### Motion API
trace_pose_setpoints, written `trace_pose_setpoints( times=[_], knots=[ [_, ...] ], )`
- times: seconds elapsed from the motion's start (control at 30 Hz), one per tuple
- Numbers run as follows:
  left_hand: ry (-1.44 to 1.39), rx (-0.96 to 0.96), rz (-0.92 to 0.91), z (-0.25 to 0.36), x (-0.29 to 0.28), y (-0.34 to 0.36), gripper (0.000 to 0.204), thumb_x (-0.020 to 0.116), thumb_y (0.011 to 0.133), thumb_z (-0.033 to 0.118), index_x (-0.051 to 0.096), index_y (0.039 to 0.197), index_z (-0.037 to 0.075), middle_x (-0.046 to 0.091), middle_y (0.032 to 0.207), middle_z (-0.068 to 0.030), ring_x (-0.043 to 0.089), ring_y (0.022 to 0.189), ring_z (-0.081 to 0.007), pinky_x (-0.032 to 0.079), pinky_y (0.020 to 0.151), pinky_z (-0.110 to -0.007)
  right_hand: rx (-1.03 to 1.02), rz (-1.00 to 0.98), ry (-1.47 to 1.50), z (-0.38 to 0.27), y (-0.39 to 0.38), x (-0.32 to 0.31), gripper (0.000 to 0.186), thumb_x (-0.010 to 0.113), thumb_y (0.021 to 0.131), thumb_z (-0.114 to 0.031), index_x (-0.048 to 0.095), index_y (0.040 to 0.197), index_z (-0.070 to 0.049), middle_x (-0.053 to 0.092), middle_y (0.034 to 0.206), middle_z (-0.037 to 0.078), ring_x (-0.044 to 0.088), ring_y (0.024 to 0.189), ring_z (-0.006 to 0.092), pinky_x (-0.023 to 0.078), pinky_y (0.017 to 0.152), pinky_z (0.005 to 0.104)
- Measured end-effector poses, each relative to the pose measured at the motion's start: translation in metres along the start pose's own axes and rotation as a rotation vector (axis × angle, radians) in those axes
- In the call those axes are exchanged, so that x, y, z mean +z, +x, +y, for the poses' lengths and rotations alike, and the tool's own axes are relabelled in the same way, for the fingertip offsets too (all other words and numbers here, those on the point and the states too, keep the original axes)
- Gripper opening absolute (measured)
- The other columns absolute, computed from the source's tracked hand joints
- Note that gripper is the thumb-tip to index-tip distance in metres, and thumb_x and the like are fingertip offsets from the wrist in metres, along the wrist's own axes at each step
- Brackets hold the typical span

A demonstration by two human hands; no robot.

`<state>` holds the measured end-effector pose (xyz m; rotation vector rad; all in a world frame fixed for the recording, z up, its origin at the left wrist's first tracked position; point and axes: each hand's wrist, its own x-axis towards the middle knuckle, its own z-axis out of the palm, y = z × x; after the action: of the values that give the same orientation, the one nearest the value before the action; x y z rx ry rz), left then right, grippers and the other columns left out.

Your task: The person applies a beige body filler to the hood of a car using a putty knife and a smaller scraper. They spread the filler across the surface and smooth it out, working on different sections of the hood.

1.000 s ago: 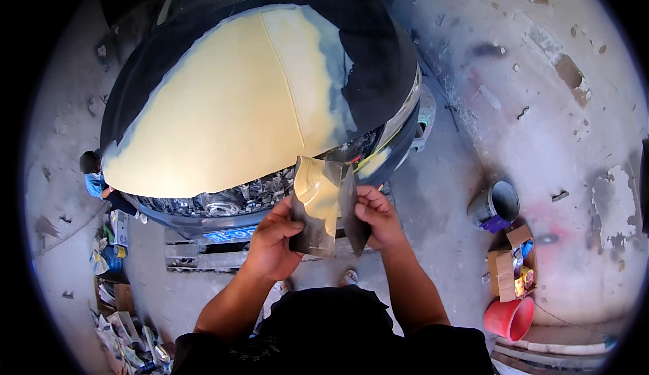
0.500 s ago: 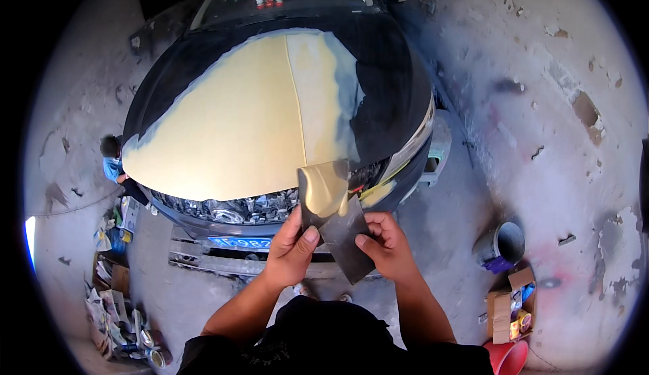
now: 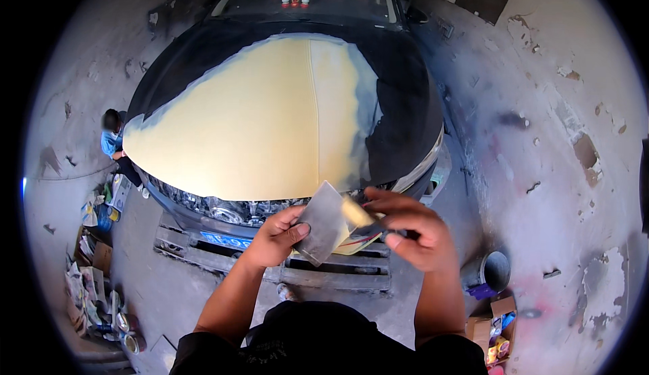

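My left hand [image 3: 276, 238] grips a flat grey putty spreader [image 3: 322, 223], thumb on its upper face, tilted with one corner pointing at the car. Just to its right, my right hand [image 3: 420, 236] is closed on a second, dark putty spreader, seen nearly edge-on and smeared by motion. A lump of yellow putty [image 3: 356, 211] shows between the two spreaders, blurred. Both hands are in front of the dark car's hood [image 3: 230, 131], which carries a broad pale yellow filler patch with grey-blue feathered edges.
Below the car's open front lies a wooden pallet [image 3: 351, 275]. At right stand a grey bucket [image 3: 495, 272] and a cardboard box [image 3: 481, 334] of supplies. Papers and cans [image 3: 128, 322] lie at left. Another person [image 3: 113, 138] crouches by the car's left side.
My right hand has swung up and right, turning its spreader edge-on. The left spreader has tilted and now shows a grey face instead of the putty. The view has shifted slightly.
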<state>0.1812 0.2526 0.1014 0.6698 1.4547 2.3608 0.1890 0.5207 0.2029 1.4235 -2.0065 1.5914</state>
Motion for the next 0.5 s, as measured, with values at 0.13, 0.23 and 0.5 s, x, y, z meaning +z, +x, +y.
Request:
trace_pose_setpoints(
  times=[0.13,0.23,0.5],
  knots=[
    [-0.185,0.000,-0.071,0.000,-0.008,0.004,0.036,0.051,0.095,0.005,0.048,0.131,-0.003,0.059,0.120,-0.0077,0.054,0.110,-0.0139,0.041,0.096,-0.029,0.147,-0.089,-0.113,0.014,0.013,0.010,0.037,0.062,0.077,0.006,0.062,0.113,-0.005,0.057,0.121,0.016,0.055,0.114,0.0343,0.044,0.095,0.0419],
    [-0.163,0.025,0.002,-0.004,-0.011,0.005,0.036,0.049,0.096,0.003,0.047,0.131,-0.003,0.058,0.121,-0.0079,0.053,0.111,-0.0144,0.040,0.097,-0.030,0.221,-0.062,-0.405,0.035,0.021,0.004,0.038,0.065,0.074,0.003,0.065,0.111,-0.007,0.058,0.119,0.012,0.057,0.109,0.0294,0.046,0.090,0.0370],
    [-0.189,0.076,0.301,0.010,-0.005,0.027,0.040,0.042,0.096,0.000,0.039,0.137,0.000,0.056,0.125,-0.0099,0.055,0.113,-0.0183,0.044,0.097,-0.033,0.128,0.123,-0.905,0.040,0.039,0.033,0.037,0.077,0.072,-0.017,0.068,0.107,-0.008,0.056,0.119,0.011,0.052,0.114,0.0348,0.043,0.093,0.0430]
  ],
)
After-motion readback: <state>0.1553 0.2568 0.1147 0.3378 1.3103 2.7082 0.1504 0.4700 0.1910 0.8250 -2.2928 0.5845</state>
